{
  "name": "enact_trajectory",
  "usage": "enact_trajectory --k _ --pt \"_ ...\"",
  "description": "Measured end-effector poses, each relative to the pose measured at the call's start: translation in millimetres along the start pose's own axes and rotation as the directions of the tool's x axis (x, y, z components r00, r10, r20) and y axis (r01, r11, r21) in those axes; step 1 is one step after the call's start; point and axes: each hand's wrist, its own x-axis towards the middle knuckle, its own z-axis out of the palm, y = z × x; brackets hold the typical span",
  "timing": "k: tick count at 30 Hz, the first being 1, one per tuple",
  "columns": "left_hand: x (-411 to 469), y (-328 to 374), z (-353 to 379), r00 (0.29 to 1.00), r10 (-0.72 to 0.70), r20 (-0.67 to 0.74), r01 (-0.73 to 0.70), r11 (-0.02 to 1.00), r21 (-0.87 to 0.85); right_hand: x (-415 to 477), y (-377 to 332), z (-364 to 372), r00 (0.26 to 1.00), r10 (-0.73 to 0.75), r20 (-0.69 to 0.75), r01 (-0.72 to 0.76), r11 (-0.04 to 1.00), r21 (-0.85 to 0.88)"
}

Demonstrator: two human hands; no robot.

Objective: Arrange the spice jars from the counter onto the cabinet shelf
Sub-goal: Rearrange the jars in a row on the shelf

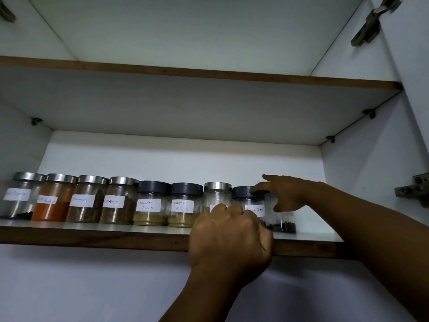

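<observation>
White cabinet (362, 173) walls fill your view, with a steel hinge (415, 194) on the right side and the upper shelf (209, 75) seen from below. Under it, the lower shelf (92, 237) carries the row of spice jars (118, 203). They stand side by side near the front edge with their handwritten labels facing out, presumably so you can read and reach each one without shifting its neighbour.

Your left hand (229, 238) is up at the shelf edge, back towards you. Its fingers are curled in front of the foot of a steel-lidded jar (217, 194); whether they hold that jar or nothing cannot be told.

Your right hand (290, 196) comes in from the right with its fingers stretched out, not closed round anything. One fingertip rests on the dark lid of the Black Pepper jar (247, 197), the index finger points past it, and the thumb hangs over the end jar (282, 223), which has dark grains in its bottom. That reads as steadying and nudging the last arrivals into line.

Left of them, the Garam Masala jar (184, 205) and the Coriander Powder jar (151, 205) already stand square. The counter is out of view, but judging by the row, you are close to finished.
</observation>
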Motion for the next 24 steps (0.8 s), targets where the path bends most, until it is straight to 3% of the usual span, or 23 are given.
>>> enact_trajectory --k 6,15,18,22,24 --pt "7 -1 0 1.000 0.006 -0.004 -0.006 0.999 -0.042 20 -21 -16 0.998 -0.025 0.061 0.029 0.998 -0.055" --pt "7 -8 0 0.999 0.000 0.039 0.002 0.998 -0.055 32 -40 -11 0.999 -0.021 0.028 0.024 0.995 -0.099" --pt "6 -7 1 0.998 0.001 0.068 0.005 0.997 -0.080 22 -41 -7 1.000 0.006 0.007 -0.006 1.000 -0.002" --pt "2 -7 4 0.994 0.025 0.105 -0.017 0.997 -0.073 7 -43 -5 0.975 0.071 -0.209 -0.028 0.979 0.204" --pt "1 -7 3 0.990 0.022 0.139 -0.015 0.998 -0.053 -1 -50 0 0.977 0.046 -0.208 -0.004 0.981 0.195"
